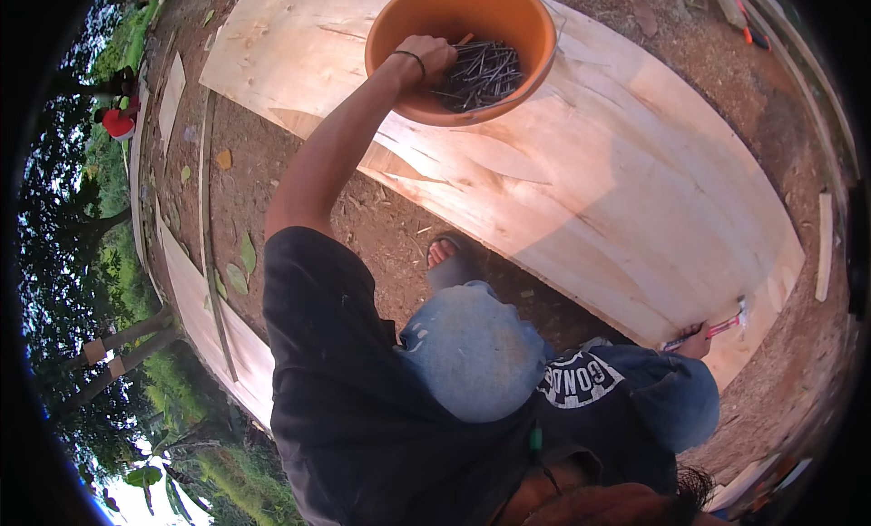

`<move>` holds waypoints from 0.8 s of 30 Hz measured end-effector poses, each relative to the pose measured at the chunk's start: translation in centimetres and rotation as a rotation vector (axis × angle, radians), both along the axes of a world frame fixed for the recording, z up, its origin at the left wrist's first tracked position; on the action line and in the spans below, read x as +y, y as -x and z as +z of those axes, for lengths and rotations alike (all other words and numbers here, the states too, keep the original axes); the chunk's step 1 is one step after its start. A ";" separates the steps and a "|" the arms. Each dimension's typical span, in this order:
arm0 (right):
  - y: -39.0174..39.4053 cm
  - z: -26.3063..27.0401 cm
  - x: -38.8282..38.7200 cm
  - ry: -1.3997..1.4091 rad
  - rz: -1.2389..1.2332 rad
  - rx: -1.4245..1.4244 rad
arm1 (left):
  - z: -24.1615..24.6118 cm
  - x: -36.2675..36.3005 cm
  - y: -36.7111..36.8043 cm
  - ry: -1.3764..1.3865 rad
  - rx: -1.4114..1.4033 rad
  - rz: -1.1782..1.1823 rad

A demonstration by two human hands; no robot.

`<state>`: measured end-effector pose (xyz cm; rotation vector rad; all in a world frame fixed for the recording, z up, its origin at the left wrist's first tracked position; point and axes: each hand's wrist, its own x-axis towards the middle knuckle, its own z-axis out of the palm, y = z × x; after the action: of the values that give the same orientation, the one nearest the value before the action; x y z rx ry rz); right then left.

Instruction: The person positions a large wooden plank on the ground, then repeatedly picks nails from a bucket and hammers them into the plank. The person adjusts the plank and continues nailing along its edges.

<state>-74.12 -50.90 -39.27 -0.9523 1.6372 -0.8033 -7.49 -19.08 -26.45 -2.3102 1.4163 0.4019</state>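
Note:
My left hand, with a dark band at the wrist, reaches into an orange bucket standing on a large plywood sheet. It is at the edge of a pile of metal nails; its fingertips are hidden, so what it grips cannot be told. Over the sheet's near right corner, my right hand is closed around the handle of a hammer, whose metal head points away from me.
Bare soil surrounds the sheet, and my sandalled foot is beside its near edge. More plywood and a long wooden strip lie left. An orange-and-black tool and a short wood strip are right. A person in red is far left.

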 end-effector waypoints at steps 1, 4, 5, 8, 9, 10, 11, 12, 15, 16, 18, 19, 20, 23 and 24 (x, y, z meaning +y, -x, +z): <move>-0.3 0.3 0.1 -0.009 -0.006 0.009 | 0.0 -0.2 0.0 -0.017 -0.018 0.035; 0.4 -0.2 -0.4 -0.011 -0.026 -0.013 | 0.2 -1.3 0.4 -0.082 -0.047 0.107; 0.8 -0.4 -0.6 -0.007 -0.033 -0.027 | 0.3 -1.6 0.4 -0.117 -0.043 0.114; -0.9 0.9 0.6 0.012 -0.036 0.018 | 1.5 -1.4 1.1 -0.142 -0.004 0.173; -0.7 0.8 0.6 0.020 -0.023 0.017 | 1.9 -1.4 1.3 -0.132 0.013 0.195; -0.5 0.7 0.4 0.029 -0.010 0.016 | 2.1 -1.5 1.3 -0.154 0.021 0.191; -0.3 0.6 0.3 0.038 0.002 0.016 | 2.2 -1.8 1.2 -0.175 0.030 0.188; -0.2 0.5 0.3 0.031 -0.004 0.004 | 2.2 -2.1 1.0 -0.194 0.036 0.185; 0.0 0.4 0.1 0.017 -0.022 -0.005 | 2.1 -2.6 0.8 -0.144 0.033 0.259; -0.1 0.6 0.2 0.014 -0.024 0.005 | 1.6 -2.1 0.1 0.015 0.028 0.263; -0.6 0.7 0.4 0.001 -0.032 0.011 | -0.5 -0.1 -1.3 0.330 0.018 0.272; -0.8 0.8 0.4 -0.007 -0.036 0.009 | -1.7 0.5 -1.4 0.297 0.030 0.198; -0.9 0.7 0.3 -0.016 -0.039 0.006 | -3.0 0.9 -1.5 0.264 0.041 0.125; 0.0 0.1 -0.3 -0.020 -0.058 0.011 | -4.4 -0.1 -0.9 0.232 0.086 0.109; 0.0 0.0 -0.4 -0.025 -0.065 0.007 | -4.1 -1.2 -1.1 0.144 0.119 0.187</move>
<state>-74.17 -51.27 -39.29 -0.8894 1.6881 -0.8218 -6.37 -20.25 -30.51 -2.5850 1.3259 0.5157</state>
